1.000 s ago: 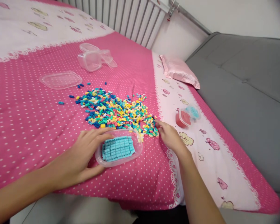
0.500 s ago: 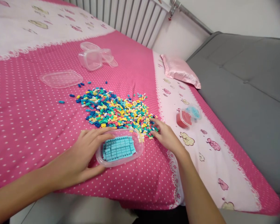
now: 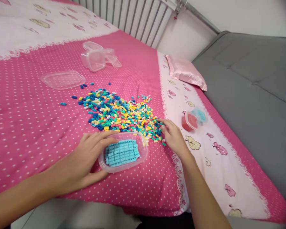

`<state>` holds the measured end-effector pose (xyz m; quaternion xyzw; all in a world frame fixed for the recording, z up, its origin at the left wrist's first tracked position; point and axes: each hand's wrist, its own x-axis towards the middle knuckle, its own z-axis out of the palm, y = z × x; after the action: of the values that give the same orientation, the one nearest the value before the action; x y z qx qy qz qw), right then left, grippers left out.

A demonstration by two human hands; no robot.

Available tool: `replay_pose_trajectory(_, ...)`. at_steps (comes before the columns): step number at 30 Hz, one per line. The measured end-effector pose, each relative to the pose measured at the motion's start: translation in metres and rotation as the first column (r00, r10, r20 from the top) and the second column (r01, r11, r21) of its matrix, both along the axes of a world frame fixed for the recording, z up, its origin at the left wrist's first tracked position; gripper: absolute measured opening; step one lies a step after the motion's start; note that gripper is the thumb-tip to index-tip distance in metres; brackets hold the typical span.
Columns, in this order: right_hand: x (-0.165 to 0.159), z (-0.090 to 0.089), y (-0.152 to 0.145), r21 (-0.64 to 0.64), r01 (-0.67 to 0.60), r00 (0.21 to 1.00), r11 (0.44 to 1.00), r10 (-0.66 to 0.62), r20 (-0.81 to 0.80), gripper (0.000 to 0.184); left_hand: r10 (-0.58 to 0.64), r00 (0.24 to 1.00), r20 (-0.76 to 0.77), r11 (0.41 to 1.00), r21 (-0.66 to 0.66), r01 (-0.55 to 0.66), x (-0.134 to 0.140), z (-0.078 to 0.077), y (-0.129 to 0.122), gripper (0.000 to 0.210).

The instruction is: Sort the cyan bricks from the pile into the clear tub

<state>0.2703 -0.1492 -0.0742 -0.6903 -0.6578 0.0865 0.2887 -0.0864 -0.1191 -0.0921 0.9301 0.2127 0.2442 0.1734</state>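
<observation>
My left hand (image 3: 85, 159) grips the left side of a clear plastic container (image 3: 143, 151), fingers over its far rim and thumb along the near side. Rows of light blue toy bricks (image 3: 122, 152) lie tightly packed inside it. Just beyond the container spreads a loose pile of small toy building bricks (image 3: 121, 111) in blue, green, yellow, white and pink. My right hand (image 3: 175, 138) is at the pile's right edge, index finger stretched out to the bricks and thumb apart from it. I see no brick held in it. A green brick (image 3: 163, 144) lies just below its fingers.
A clear lid (image 3: 64, 79) and clear empty containers (image 3: 96, 58) lie farther back on the pink dotted bedspread (image 3: 23, 127). To the right stand a container of red bricks (image 3: 190, 122) and one of light blue bricks (image 3: 200, 115). A pink pillow (image 3: 186, 73) rests near the grey headboard (image 3: 252, 70).
My right hand has shifted slightly right and its fingertips have come closer together. A green brick now lies apart from the pile's right edge. My left hand stays on the container.
</observation>
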Motion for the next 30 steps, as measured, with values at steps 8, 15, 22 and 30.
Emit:
replay_pose_trajectory(8,-0.017,-0.011,0.006,-0.048,-0.070,0.994,0.996,0.073,0.078,0.039,0.005,1.000,-0.020,1.000,-0.009,-0.006,0.001,0.002,-0.001,0.064)
replay_pose_trajectory(15,-0.009,-0.004,0.000,-0.037,-0.054,0.991,0.998,0.059,0.122,0.037,0.022,1.000,0.018,0.999,-0.034,-0.022,0.002,0.001,-0.004,0.060)
replay_pose_trajectory(22,-0.034,-0.019,0.007,-0.067,-0.091,0.970,0.994,0.103,0.221,0.052,-0.023,1.000,0.012,1.000,0.004,0.023,0.001,-0.002,0.001,0.064)
replay_pose_trajectory(30,-0.049,-0.030,0.006,-0.051,-0.100,0.960,0.994,0.110,0.258,0.060,-0.037,0.999,-0.021,0.999,-0.010,0.036,0.005,0.007,-0.002,0.063)
